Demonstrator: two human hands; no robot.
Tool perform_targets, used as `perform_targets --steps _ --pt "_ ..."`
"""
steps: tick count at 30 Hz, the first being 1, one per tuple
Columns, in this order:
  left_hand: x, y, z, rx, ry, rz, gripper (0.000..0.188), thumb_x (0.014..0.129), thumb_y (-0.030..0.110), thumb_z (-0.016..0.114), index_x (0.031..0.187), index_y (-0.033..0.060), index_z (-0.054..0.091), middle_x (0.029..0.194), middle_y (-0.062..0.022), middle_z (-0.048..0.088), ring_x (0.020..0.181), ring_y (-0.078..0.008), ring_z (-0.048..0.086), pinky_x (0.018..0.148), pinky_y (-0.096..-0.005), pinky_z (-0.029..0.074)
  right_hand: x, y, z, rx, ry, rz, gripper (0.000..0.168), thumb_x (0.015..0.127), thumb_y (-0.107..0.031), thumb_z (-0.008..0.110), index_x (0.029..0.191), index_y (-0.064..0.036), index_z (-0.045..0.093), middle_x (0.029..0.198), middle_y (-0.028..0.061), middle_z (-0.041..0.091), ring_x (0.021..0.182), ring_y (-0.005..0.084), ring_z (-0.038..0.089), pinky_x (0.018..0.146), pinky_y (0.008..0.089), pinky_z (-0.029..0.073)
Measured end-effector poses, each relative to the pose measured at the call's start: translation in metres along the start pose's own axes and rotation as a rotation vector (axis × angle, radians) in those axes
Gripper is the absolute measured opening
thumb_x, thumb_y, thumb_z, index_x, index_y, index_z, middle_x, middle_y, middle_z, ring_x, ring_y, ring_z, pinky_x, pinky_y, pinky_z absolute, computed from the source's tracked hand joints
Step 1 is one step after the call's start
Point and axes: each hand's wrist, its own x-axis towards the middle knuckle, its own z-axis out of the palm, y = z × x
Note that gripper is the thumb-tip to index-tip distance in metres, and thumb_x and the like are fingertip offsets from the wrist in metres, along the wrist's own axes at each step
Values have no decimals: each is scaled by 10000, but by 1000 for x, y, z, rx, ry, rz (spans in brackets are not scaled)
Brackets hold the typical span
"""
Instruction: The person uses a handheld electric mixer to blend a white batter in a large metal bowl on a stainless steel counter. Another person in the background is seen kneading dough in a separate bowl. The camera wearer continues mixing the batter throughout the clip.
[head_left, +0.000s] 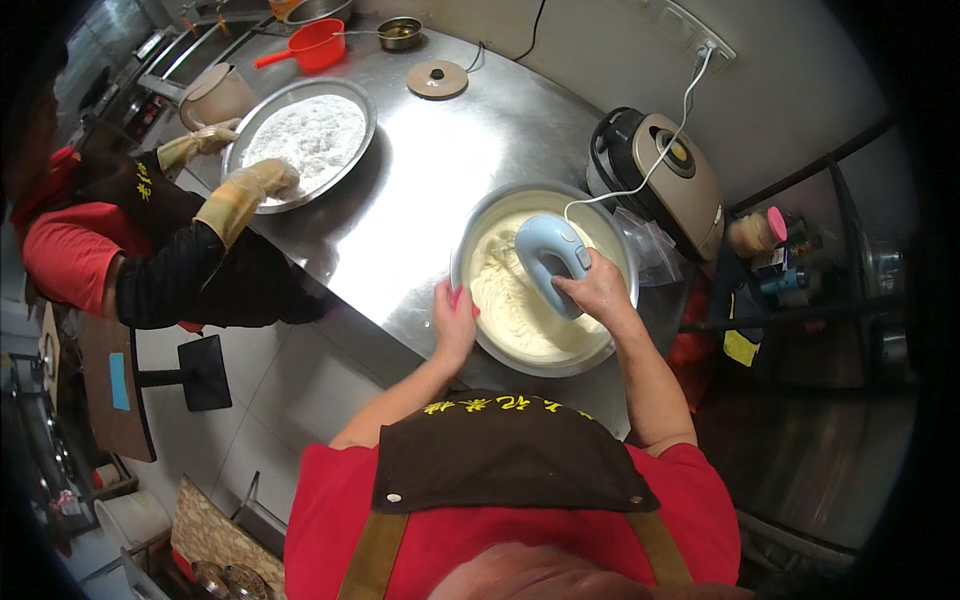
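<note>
A large metal bowl of pale, creamy batter stands at the edge of the steel worktop before me. My right hand is closed around the handle of a light-blue electric hand mixer, held over the batter; its beaters are hidden beneath its body. At the bowl's left rim, my left hand grips the wall, with something pink at its fingers. The mixer's white cord runs up to a wall socket.
Gloved co-worker's hands work at a metal basin of white powder on the left. A rice cooker and a clear plastic bag sit right of my bowl. Farther back are a round lid and a red dipper.
</note>
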Motion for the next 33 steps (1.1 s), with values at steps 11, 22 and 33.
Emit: perform_targets --steps 11,22,33 --pt "72 33 -14 126 -111 -1 399 897 125 623 1251 -16 505 952 -99 613 694 -122 580 587 -271 518 -48 9 -66 -215 -197 35 531 660 -328 821 1059 -25 647 967 217 686 927 365 667 822 423 518" --pt "-8 -2 -1 -27 124 -24 344 927 128 593 1222 -19 493 965 -72 592 772 -109 565 639 -242 507 -29 -12 -4 -151 -165 -192 441 686 -297 806 961 -20 599 903 252 662 897 420 642 790 458 511" --pt "63 17 -7 85 -57 -14 376 916 137 622 1241 -17 515 978 -72 607 761 -97 561 629 -236 502 -21 34 -66 -175 0 59 499 668 -302 820 1036 -15 647 957 215 687 916 364 667 815 420 519"
